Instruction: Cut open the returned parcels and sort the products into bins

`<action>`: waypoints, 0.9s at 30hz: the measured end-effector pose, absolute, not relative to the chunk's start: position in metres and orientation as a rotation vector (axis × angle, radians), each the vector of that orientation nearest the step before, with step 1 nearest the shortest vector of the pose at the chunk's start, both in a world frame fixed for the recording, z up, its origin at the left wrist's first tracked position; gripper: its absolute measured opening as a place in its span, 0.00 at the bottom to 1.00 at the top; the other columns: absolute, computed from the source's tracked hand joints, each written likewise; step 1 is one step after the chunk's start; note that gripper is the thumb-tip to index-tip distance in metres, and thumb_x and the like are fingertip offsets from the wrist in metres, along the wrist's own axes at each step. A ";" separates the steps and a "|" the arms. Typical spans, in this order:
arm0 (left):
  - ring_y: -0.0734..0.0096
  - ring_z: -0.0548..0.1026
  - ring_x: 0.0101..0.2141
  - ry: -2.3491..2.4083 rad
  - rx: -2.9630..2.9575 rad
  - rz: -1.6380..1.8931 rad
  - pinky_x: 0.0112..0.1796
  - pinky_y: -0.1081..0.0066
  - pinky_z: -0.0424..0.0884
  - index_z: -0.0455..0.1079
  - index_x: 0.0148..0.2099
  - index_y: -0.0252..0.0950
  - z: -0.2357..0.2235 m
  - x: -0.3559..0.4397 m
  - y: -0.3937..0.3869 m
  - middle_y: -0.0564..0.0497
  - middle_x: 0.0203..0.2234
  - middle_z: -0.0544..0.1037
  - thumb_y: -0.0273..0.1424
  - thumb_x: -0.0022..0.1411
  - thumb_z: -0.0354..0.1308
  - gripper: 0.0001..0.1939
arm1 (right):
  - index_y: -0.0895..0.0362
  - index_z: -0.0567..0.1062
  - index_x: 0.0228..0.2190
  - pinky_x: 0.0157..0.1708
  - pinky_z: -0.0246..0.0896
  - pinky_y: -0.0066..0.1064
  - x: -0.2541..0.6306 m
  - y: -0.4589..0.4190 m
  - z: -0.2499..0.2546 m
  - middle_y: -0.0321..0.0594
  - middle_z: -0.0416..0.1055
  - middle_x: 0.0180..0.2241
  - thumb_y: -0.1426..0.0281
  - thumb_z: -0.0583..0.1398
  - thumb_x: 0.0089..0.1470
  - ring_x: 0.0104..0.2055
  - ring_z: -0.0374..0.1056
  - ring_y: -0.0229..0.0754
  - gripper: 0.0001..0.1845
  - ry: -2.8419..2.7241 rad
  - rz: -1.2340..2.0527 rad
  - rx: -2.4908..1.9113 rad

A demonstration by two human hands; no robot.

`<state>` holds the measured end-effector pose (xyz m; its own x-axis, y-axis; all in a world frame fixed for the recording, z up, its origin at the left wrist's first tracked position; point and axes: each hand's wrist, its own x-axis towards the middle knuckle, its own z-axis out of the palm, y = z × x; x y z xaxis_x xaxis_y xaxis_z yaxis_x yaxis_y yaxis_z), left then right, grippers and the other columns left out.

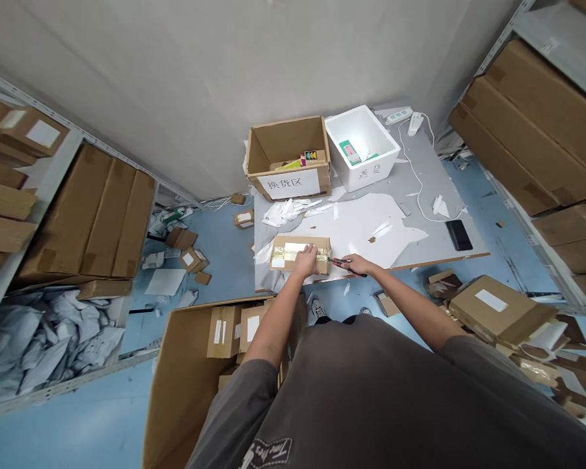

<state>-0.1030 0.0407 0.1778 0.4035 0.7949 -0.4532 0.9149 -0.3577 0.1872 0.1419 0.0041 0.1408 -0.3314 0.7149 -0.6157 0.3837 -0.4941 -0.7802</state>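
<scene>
A sealed cardboard box [278,253] with white labels and shiny clear tape lies at the near left edge of the table [344,225]. My left hand [306,260] grips it from above, fingers bent over the taped top. In my right hand [359,264] is a tool with red-and-black handles, which looks like scissors [340,262]. Its tip meets the right end of the box at the tape. Whether the tip is inside the cardboard is too small to tell.
Behind are an open carton [288,184] and a white foam box [366,170], both holding small packages. Torn white scraps [288,212], a phone [458,235] and a power strip [399,115] lie on the table. A large carton of parcels [185,352] stands at my left; shelves flank both sides.
</scene>
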 end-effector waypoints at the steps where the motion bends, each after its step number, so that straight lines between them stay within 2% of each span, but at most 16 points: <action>1: 0.44 0.57 0.73 1.465 2.256 -0.399 0.65 0.53 0.65 0.64 0.64 0.40 0.176 -0.103 0.041 0.34 0.74 0.58 0.32 0.45 0.82 0.47 | 0.53 0.78 0.33 0.17 0.56 0.29 0.139 -0.001 0.138 0.29 0.67 0.14 0.52 0.67 0.53 0.13 0.59 0.39 0.17 -1.364 1.946 -1.621; 8: 0.44 0.54 0.75 1.448 2.171 -0.282 0.68 0.56 0.61 0.63 0.69 0.39 0.165 -0.113 0.038 0.35 0.75 0.56 0.32 0.42 0.84 0.54 | 0.53 0.77 0.38 0.21 0.60 0.30 0.138 -0.035 0.137 0.28 0.66 0.15 0.58 0.62 0.59 0.15 0.62 0.41 0.12 -1.416 1.893 -1.638; 10: 0.47 0.56 0.74 1.406 2.119 -0.131 0.68 0.57 0.61 0.59 0.74 0.41 0.164 -0.121 0.040 0.39 0.75 0.59 0.35 0.47 0.81 0.56 | 0.52 0.76 0.41 0.21 0.60 0.30 0.144 -0.043 0.142 0.28 0.66 0.16 0.61 0.60 0.62 0.16 0.63 0.42 0.10 -1.478 1.851 -1.688; 12: 0.52 0.64 0.71 1.386 2.082 0.002 0.66 0.60 0.64 0.57 0.76 0.44 0.165 -0.127 0.046 0.43 0.72 0.66 0.38 0.60 0.73 0.47 | 0.52 0.74 0.44 0.20 0.60 0.29 0.151 -0.048 0.148 0.28 0.66 0.17 0.63 0.58 0.64 0.16 0.65 0.42 0.10 -1.511 1.796 -1.762; 14: 0.56 0.71 0.65 1.425 2.112 0.018 0.64 0.62 0.67 0.63 0.73 0.43 0.167 -0.130 0.054 0.44 0.66 0.74 0.35 0.70 0.63 0.32 | 0.52 0.73 0.46 0.21 0.60 0.29 0.156 -0.052 0.155 0.27 0.66 0.18 0.64 0.57 0.65 0.17 0.65 0.41 0.10 -1.503 1.706 -1.845; 15: 0.56 0.73 0.63 1.457 2.140 -0.009 0.62 0.62 0.68 0.66 0.70 0.42 0.167 -0.130 0.058 0.43 0.63 0.76 0.32 0.71 0.61 0.28 | 0.52 0.72 0.46 0.21 0.60 0.28 0.159 -0.053 0.157 0.27 0.66 0.19 0.64 0.57 0.66 0.17 0.66 0.41 0.09 -1.489 1.656 -1.872; 17: 0.53 0.73 0.61 1.521 2.203 -0.069 0.60 0.59 0.69 0.70 0.66 0.42 0.168 -0.126 0.066 0.42 0.60 0.77 0.29 0.68 0.62 0.25 | 0.51 0.71 0.45 0.22 0.60 0.27 0.163 -0.055 0.161 0.27 0.65 0.19 0.63 0.56 0.66 0.17 0.66 0.40 0.09 -1.461 1.569 -1.885; 19: 0.49 0.71 0.62 1.543 2.275 -0.110 0.60 0.55 0.69 0.71 0.64 0.43 0.167 -0.119 0.073 0.41 0.62 0.74 0.29 0.63 0.67 0.28 | 0.51 0.71 0.44 0.22 0.60 0.28 0.164 -0.058 0.162 0.27 0.66 0.20 0.60 0.57 0.66 0.18 0.66 0.40 0.10 -1.434 1.522 -1.873; 22: 0.41 0.66 0.66 1.507 2.371 -0.237 0.60 0.50 0.69 0.68 0.66 0.43 0.160 -0.106 0.082 0.39 0.68 0.68 0.26 0.56 0.71 0.36 | 0.50 0.71 0.44 0.21 0.60 0.28 0.161 -0.062 0.159 0.26 0.66 0.20 0.57 0.57 0.65 0.18 0.65 0.40 0.12 -1.378 1.504 -1.853; 27: 0.33 0.62 0.70 1.411 2.421 -0.381 0.63 0.47 0.67 0.60 0.73 0.32 0.143 -0.095 0.093 0.28 0.70 0.64 0.21 0.56 0.67 0.43 | 0.50 0.72 0.50 0.24 0.61 0.29 0.149 -0.066 0.153 0.28 0.68 0.21 0.56 0.54 0.67 0.20 0.67 0.43 0.17 -1.398 1.435 -1.857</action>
<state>-0.0953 0.0928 0.1429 0.4788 0.7920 -0.3789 0.8751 -0.4653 0.1332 0.1489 -0.0663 0.1535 -0.0315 0.8762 -0.4810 0.4580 -0.4151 -0.7861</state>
